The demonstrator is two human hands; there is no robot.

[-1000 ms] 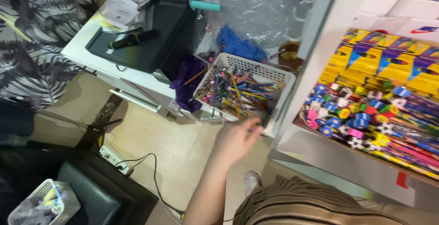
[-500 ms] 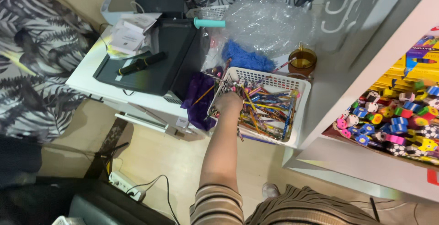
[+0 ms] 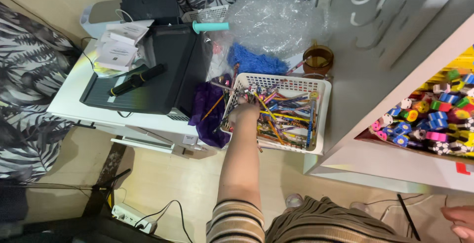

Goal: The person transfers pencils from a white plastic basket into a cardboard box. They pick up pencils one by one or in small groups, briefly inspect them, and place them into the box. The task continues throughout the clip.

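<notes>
My left hand [image 3: 245,111] reaches down into a white plastic basket [image 3: 322,106] full of colourful pencils [image 3: 286,117]. It sits at the basket's left end, with its fingers curled around a bunch of those pencils. My arm in a striped sleeve [image 3: 236,222] stretches down to it. Only part of my right hand [image 3: 460,220] shows, at the bottom right corner; it touches nothing visible, and its grip is cut off by the frame edge.
A black printer [image 3: 158,70] sits on a white low table [image 3: 74,92] to the left, with a black marker-like tool and paper boxes on it. Purple cloth, a blue duster, bubble wrap and a brown cup surround the basket. A white shelf [image 3: 390,166] of colourful erasers stands to the right. A power strip lies on the floor.
My left hand moved from open air above the floor forward into the basket and closed among the pencils. The view shifted left and nearer.
</notes>
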